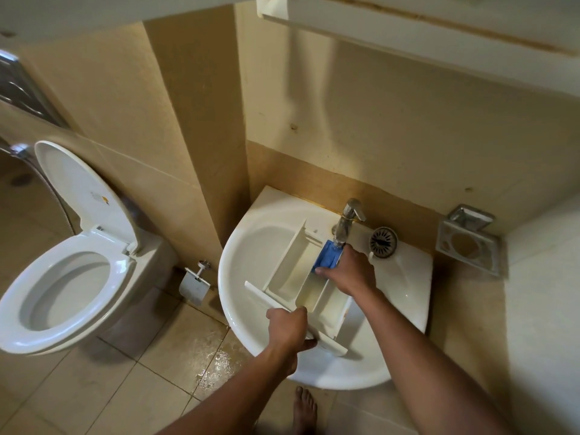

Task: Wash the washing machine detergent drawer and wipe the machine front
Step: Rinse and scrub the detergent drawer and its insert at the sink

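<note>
The white detergent drawer (288, 277) lies tilted across the white sink basin (251, 246), its front panel toward me. My left hand (290, 329) grips that front panel at the near edge. My right hand (348, 273) rests on the drawer's far right compartment, fingers touching the blue insert (326, 257). That blue part sits directly under the chrome tap (346, 219). Whether water is running cannot be made out.
A metal drain strainer (383, 242) lies on the sink ledge right of the tap. A wall soap holder (469, 243) hangs further right. An open toilet (66, 268) stands left, with a paper holder (194, 282) between. The floor tiles (213, 356) below the sink are wet. My bare foot (304, 409) stands there.
</note>
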Demonstrator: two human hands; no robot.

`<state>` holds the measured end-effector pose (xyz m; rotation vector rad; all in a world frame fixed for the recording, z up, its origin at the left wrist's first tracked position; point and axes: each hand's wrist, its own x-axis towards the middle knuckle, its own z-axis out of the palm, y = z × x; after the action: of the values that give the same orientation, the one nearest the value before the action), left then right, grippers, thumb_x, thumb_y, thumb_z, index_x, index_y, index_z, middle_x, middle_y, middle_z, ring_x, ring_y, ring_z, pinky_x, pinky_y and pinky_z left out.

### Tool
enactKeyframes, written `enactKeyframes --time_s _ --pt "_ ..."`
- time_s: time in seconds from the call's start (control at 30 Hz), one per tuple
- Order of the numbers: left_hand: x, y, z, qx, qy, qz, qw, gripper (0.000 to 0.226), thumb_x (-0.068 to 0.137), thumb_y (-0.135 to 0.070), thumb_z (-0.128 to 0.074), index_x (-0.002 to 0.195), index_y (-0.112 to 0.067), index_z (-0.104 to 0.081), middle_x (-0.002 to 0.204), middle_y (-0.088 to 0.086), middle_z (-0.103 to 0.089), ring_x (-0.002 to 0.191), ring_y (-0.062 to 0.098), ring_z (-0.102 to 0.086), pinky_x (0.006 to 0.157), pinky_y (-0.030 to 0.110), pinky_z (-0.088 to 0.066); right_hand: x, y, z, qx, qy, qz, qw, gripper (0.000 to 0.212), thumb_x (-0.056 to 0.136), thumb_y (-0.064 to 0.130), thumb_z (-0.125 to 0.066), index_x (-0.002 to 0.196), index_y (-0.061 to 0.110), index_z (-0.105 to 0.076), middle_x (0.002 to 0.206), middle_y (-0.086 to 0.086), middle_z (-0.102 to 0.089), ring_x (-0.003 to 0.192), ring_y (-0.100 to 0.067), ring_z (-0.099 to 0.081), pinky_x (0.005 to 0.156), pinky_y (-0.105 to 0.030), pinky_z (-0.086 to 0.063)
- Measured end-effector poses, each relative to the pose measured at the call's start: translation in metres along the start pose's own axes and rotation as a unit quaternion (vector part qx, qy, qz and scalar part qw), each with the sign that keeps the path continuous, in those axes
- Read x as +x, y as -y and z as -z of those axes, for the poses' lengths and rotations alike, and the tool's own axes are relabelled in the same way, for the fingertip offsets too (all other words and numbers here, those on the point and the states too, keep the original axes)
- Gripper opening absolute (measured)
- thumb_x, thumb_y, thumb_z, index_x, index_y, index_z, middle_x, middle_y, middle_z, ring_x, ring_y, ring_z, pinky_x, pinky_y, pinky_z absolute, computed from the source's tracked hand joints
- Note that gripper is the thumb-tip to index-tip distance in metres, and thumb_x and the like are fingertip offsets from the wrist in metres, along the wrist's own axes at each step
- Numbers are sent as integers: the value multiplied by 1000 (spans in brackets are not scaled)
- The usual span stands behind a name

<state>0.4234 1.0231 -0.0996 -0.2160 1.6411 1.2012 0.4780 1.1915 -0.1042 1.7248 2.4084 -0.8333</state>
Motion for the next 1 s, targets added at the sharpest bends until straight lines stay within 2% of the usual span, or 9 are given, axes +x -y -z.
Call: enactKeyframes --time_s 0.23,0.37,0.43,0.53,0.63,0.73,0.87,0.9,1.0 --pt "-5 4 -3 -5 1 -6 1000 45 96 -12 -53 133 -14 -26 114 11 -52 104 31 -61 69 44 -64 0 -4 8 20 36 26 999 69 68 61 -80 120 23 -58 122 -1 -68 115 -25 -61 99 -44 -48" --pt "-10 6 -12 -21 -19 5 1000 49 92 -13 -57 129 -16 -25 116 11 -50 105 32 -58 70 45 -64 3 -8 14 41 67 26 997 70 83 63 -65 136 20 -50 138 -4 -59 129 -28 -53 108 -48 -39" --pt "-10 9 -12 -30 -20 9 999 51 92 -12 -57 131 -14 -26 111 12 -52 102 31 -60 69 45 -64 4 -10 10 70 51 18 996 61 91 57 -58 137 17 -51 140 -8 -59 130 -29 -52 110 -48 -38" --pt "-9 8 -9 -32 -13 10 999 50 93 -9 -56 134 -16 -27 108 11 -53 101 31 -62 65 43 -64 3 -4 7 55 -1 4 998 54 93 52 -58 133 15 -55 135 -9 -61 129 -31 -52 112 -49 -33" --pt "-6 5 -4 -22 -14 6 1000 56 93 -9 -56 138 -16 -24 111 11 -53 103 30 -61 60 39 -63 -1 5 10 41 37 -14 998 64 84 60 -67 128 16 -53 132 -6 -61 127 -31 -52 110 -49 -32" --pt "-2 -1 3 -14 -17 9 1000 60 89 -13 -56 139 -17 -23 121 16 -53 103 28 -59 61 42 -64 1 6 9 65 68 -29 995 64 68 65 -77 111 21 -61 115 -1 -68 113 -27 -61 104 -47 -41" --pt "-4 -3 7 -10 -9 21 1000 65 86 -14 -57 141 -17 -22 116 16 -51 101 30 -59 63 45 -64 12 -1 0 114 81 -37 989 76 41 71 -77 98 23 -67 98 2 -73 95 -23 -67 93 -48 -52" --pt "-4 -3 8 -11 -6 23 1000 65 86 -14 -57 140 -17 -23 117 16 -51 102 31 -59 64 46 -64 12 -1 0 123 78 -37 989 75 40 70 -78 97 22 -67 97 2 -73 93 -22 -68 90 -47 -54" --pt "-6 -5 8 -13 -2 30 999 64 87 -14 -57 140 -18 -23 119 16 -50 107 34 -59 62 43 -64 5 0 4 125 65 -26 990 61 54 60 -86 97 21 -66 97 0 -73 92 -22 -68 85 -42 -56"
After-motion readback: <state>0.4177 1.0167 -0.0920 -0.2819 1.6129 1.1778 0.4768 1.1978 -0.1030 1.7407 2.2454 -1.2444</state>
